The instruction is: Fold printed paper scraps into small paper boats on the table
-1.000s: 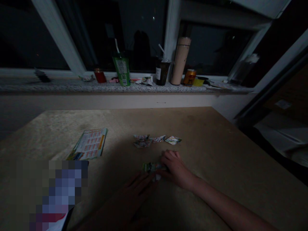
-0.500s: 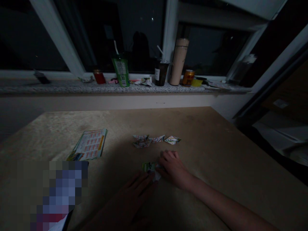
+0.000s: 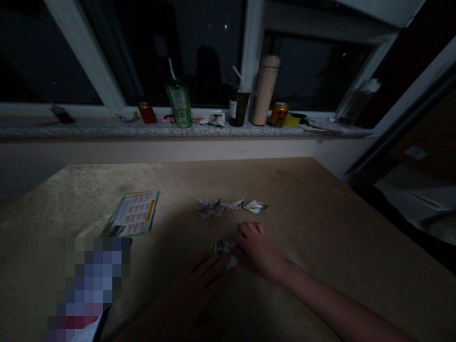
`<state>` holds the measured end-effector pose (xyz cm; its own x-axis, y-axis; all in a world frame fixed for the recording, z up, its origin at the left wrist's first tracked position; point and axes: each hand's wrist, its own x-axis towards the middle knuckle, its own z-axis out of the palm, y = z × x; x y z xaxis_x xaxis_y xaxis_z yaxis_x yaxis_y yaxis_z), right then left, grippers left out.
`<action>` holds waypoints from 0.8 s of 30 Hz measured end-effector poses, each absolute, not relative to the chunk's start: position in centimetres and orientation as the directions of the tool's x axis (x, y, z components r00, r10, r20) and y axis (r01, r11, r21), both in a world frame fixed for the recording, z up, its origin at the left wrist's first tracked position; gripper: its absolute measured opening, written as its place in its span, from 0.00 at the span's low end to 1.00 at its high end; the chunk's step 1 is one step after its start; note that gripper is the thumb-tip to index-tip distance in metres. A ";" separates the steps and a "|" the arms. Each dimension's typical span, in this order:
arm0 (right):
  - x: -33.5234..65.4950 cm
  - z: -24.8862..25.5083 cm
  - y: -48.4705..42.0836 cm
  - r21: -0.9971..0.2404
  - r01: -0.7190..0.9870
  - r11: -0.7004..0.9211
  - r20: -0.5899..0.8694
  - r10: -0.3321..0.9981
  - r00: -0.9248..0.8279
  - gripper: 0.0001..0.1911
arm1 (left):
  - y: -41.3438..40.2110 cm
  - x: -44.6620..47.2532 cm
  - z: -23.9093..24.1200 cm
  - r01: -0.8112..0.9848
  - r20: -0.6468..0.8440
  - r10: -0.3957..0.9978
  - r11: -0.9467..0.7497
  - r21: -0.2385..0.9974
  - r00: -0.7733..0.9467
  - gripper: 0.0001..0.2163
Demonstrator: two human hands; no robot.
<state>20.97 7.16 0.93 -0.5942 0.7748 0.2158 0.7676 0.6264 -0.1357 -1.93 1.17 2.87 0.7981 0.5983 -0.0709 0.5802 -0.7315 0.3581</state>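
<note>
A small folded piece of printed paper (image 3: 221, 245), green and white, lies on the table between my hands. My left hand (image 3: 201, 280) rests flat in deep shadow, fingers stretched out, their tips on the paper's near left part. Over the paper's right end my right hand (image 3: 257, 249) has its fingers bent and closed on it, hiding that end. Just beyond are several folded paper boats: one on the right (image 3: 255, 206), one in the middle (image 3: 234, 205) and a pair on the left (image 3: 209, 209).
Printed sheets (image 3: 134, 213) lie on the tabletop (image 3: 306, 190) at left, above a pixelated patch (image 3: 94, 280). On the windowsill (image 3: 117, 128) stand a green cup (image 3: 180, 107), a dark cup (image 3: 238, 109), a tall flask (image 3: 266, 90), a can (image 3: 279, 114) and a red jar (image 3: 147, 114).
The fingers of my right hand have shifted slightly left over the paper. My left hand stays nearly in place, and the paper boats have not moved.
</note>
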 end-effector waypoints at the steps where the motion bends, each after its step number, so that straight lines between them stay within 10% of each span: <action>1: 21.0 0.9 7.2 -0.129 0.767 0.628 0.215 0.773 -0.597 0.06 | 1.2 -2.0 2.9 0.583 -0.077 0.600 -0.728 0.359 0.796 0.40; 12: 20.4 1.5 6.9 -0.001 0.772 0.636 0.225 0.752 -0.619 0.08 | 1.1 -1.3 3.2 0.590 -0.058 0.604 -0.747 0.307 0.795 0.40; 24: 22.3 2.6 3.0 -0.157 0.625 0.764 0.424 0.624 -0.657 0.16 | 0.9 -1.2 3.0 0.606 -0.098 0.611 -0.729 0.318 0.786 0.42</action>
<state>22.25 3.05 2.60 -0.6565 0.6241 0.4236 0.6252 0.7644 -0.1573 -1.18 0.95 2.97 0.7859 0.6105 -0.0978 0.6060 -0.7291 0.3181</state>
